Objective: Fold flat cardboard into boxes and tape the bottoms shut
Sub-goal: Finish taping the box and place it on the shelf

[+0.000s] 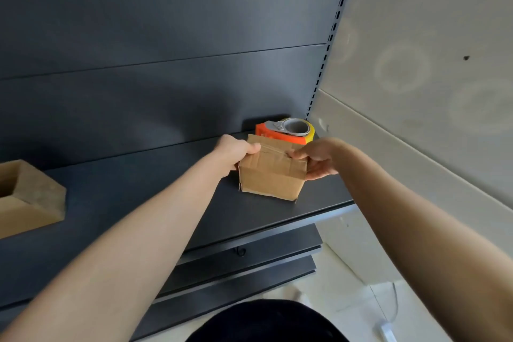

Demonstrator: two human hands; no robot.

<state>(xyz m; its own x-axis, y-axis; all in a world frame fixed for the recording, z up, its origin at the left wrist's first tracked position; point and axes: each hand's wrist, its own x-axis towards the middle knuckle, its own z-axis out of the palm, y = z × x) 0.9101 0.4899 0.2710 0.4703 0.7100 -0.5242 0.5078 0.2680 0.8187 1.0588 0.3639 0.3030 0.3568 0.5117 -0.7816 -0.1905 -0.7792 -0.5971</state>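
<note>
A small brown cardboard box point(270, 178) stands on the dark shelf point(144, 203), its closed flaps facing up with clear tape along the seam. My left hand point(233, 151) grips the box's left top edge, thumb on the upper face. My right hand point(319, 158) holds the right side, thumb pressing on the taped seam and fingers under the edge. Right behind the box lies an orange tape dispenser point(286, 130) with a roll of tape.
An open-topped cardboard box point(30, 200) sits at the shelf's left end. The dark back panel point(166, 64) rises behind; a slotted upright point(330, 36) and a pale wall point(416, 78) bound the right. Lower shelves point(249, 266) and a white cable point(388, 325) lie below.
</note>
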